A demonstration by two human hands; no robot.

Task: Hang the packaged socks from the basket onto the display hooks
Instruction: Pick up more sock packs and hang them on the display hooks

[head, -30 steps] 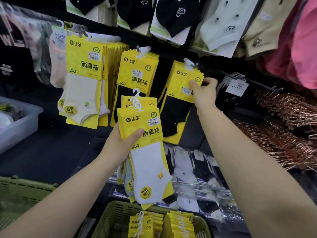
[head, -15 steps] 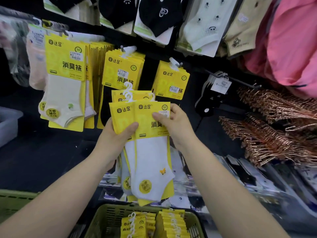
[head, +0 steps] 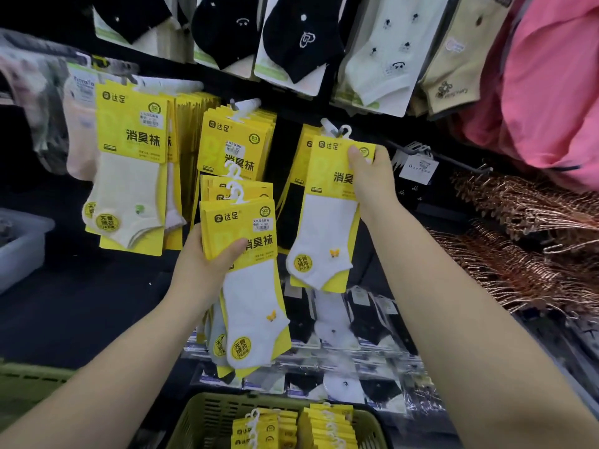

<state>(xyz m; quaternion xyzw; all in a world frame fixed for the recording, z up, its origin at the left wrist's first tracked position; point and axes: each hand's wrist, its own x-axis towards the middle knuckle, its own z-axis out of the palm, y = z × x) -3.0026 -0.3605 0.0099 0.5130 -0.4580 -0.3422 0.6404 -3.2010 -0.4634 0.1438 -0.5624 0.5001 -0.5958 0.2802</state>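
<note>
My left hand [head: 207,270] grips a small stack of yellow sock packs [head: 246,254] with white socks, held upright in front of the display. My right hand [head: 372,176] pinches the top right corner of one yellow sock pack [head: 327,215] and holds it up at the display hook [head: 334,129], its white hanger at the hook's tip. More yellow packs hang behind it on that hook. The green basket [head: 207,416] at the bottom holds several more yellow packs [head: 291,429].
Two fuller hooks of yellow packs [head: 129,163] [head: 236,140] hang to the left. Black, white and beige socks [head: 301,37] hang in the row above. Copper hangers [head: 525,228] pile up at the right, pink cloth [head: 557,85] above them. Bagged socks [head: 340,328] lie on the shelf below.
My right hand took the front pack off the stack in my left hand and lifted it up and right to the hook. The left hand stayed put with the rest of the stack.
</note>
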